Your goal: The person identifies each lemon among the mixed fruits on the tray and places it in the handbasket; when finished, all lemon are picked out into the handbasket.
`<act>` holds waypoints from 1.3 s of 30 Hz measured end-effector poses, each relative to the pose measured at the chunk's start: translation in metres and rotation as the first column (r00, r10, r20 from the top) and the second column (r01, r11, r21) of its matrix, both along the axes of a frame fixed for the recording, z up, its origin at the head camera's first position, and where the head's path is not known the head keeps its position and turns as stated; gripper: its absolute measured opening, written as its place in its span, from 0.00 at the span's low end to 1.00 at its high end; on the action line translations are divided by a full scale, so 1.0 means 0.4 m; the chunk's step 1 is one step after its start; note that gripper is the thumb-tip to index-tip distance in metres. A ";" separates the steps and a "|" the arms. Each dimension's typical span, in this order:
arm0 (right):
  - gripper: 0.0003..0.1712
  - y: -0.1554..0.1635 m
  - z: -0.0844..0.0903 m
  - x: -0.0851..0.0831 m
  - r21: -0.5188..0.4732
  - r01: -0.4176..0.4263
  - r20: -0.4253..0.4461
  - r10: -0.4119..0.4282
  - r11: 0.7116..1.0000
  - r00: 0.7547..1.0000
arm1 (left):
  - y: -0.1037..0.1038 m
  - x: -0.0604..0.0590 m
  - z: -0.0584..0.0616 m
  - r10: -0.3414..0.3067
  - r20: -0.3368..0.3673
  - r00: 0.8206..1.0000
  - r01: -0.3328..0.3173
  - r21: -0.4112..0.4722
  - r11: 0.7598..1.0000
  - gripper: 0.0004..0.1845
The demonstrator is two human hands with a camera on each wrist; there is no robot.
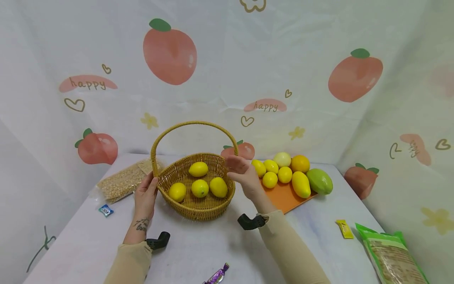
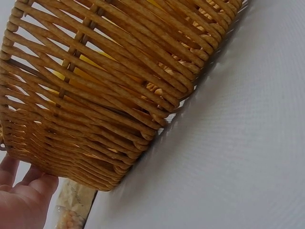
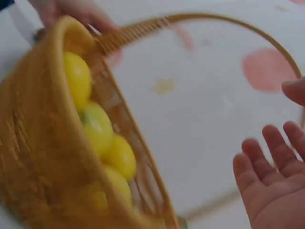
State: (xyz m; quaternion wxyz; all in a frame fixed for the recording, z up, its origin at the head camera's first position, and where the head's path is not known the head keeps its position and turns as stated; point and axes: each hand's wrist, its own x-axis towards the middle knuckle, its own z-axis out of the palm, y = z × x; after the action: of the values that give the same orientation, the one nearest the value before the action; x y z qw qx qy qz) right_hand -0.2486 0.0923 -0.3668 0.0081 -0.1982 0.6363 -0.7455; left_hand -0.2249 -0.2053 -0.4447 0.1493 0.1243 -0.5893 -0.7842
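Observation:
A woven wicker basket (image 1: 202,214) with a tall arched handle (image 1: 196,122) stands mid-table. Several yellow fruits, lemon-like in look, lie inside it, one lemon (image 1: 198,169) at the back. My left hand (image 1: 146,193) grips the basket's left end by the foot of the handle; its fingertips meet the wicker in the left wrist view. Beside the handle's right foot is my right hand (image 1: 244,175), its fingers spread and holding nothing. In the right wrist view the right palm (image 3: 279,195) faces the camera, and that picture is blurred.
Right of the basket, an orange tray (image 1: 280,199) bears several yellow fruits, an orange (image 1: 300,163) and a green mango-like fruit (image 1: 319,181). A bag of pale kernels (image 1: 122,183) and a blue wrapper (image 1: 106,210) lie left. Yellow (image 1: 344,229) and purple (image 1: 217,276) wrapped sweets and a green-edged packet (image 1: 391,256) lie nearer.

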 end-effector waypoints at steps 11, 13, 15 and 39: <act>0.22 0.184 -0.124 -0.077 -0.133 0.464 0.016 -0.466 0.876 0.885 | 0.004 0.004 0.001 0.010 0.027 1.000 -0.010 -0.007 1.000 0.29; 0.23 0.200 -0.142 -0.092 -0.046 0.563 0.075 -0.559 0.825 0.826 | 0.004 0.005 0.001 0.014 0.033 0.999 -0.013 -0.016 1.000 0.29; 0.24 0.215 -0.160 -0.108 0.001 0.619 0.115 -0.615 0.785 0.780 | 0.004 0.005 0.000 0.014 0.036 0.999 -0.013 -0.029 0.999 0.29; 0.39 0.231 -0.253 -0.156 0.324 0.613 0.218 -0.687 0.721 0.693 | 0.004 0.005 0.002 0.005 0.032 0.999 -0.003 -0.044 0.999 0.31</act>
State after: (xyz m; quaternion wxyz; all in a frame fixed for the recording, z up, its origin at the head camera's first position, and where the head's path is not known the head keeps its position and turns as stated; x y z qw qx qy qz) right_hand -0.3109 0.1847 -0.4679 -0.1314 0.1685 0.7349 -0.6436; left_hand -0.2228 -0.2036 -0.4438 0.1442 0.1347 -0.6085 -0.7687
